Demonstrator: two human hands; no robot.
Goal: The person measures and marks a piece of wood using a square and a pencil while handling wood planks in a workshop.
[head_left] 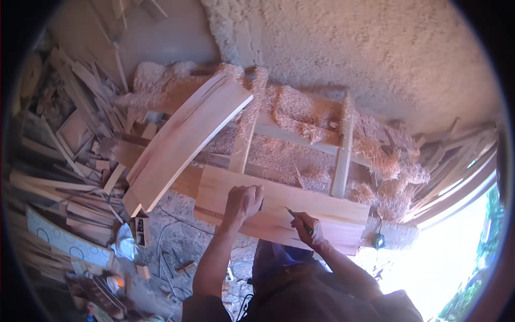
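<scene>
A: Forearms first, coming up from the lower edge. Left hand (242, 201) pressed down on pale board (343, 220), fingers bent against the face, wrapped round nothing. Right hand (307, 224) pinched on dark pencil (296, 217), tip touching the board just left of the knuckles.

B: Board position?

A: Lying flat across wooden frame (341, 155), long side towards the body, near edge overhanging the frame.

B: Step in hand?

A: Judged as marking: tip down on the wood, other hand steadying. No finished line legible at this size.

B: Needs of a further stroke?

A: Steady downward pressure from the left hand; pencil travel along the face, kept short of the left thumb, which sits near the tip.

B: Edges and room?

A: Long plank (182, 145) leaning slantwise, its lower end just beside the board's left end, so tight there. Shavings (300, 118) heaped on the frame beyond the far edge. Small green object (379, 241) just past the right end. Scrap pile (80, 123) well apart on the left. Cables (177, 241) on the floor beneath the left arm. Open room mainly along the board's right half.
</scene>
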